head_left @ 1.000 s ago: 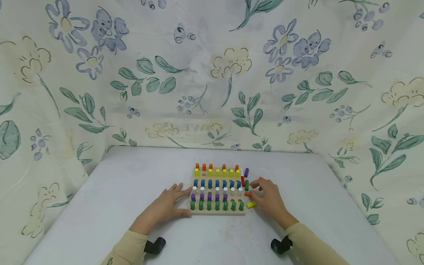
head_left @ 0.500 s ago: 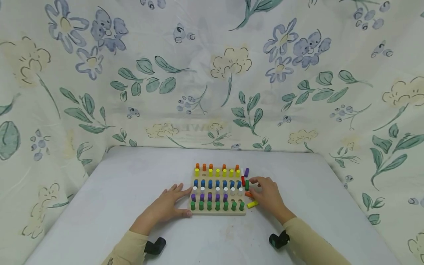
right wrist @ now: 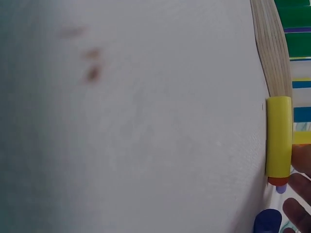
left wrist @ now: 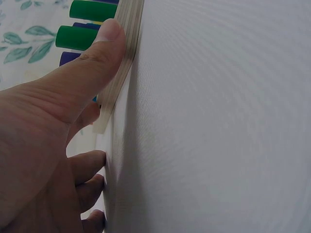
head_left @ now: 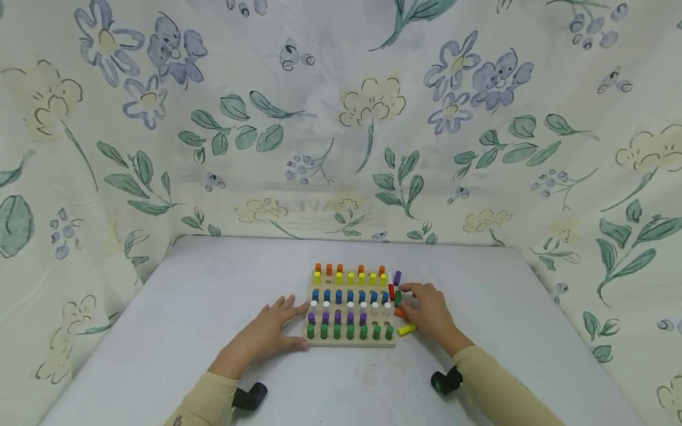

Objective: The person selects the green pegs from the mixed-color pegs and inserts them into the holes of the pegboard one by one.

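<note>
A wooden pegboard (head_left: 351, 342) stands on the table with upright rows of orange, yellow, blue, white, purple and green pegs. My left hand (head_left: 266, 333) rests at its left front corner, fingers extended. In the left wrist view the thumb (left wrist: 109, 36) presses against the board's edge. My right hand (head_left: 430, 312) is just right of the board, thumb and forefinger apart beside a loose green peg (head_left: 398, 297); whether they touch it is unclear. An orange peg (head_left: 399, 313) lies partly under the thumb, and a yellow peg (right wrist: 279, 138) lies nearer the front.
More loose pegs lie along the board's right side: a red peg (head_left: 391, 292), a purple peg (head_left: 397, 278) and a white one (head_left: 389, 277). Some board holes hold no peg. Floral cloth (head_left: 341, 148) hangs behind and beside the white table (head_left: 224, 272).
My right hand has shifted slightly left towards the loose green peg. An orange piece seen beyond its fingers earlier is now out of sight. The left hand stays where it was.
</note>
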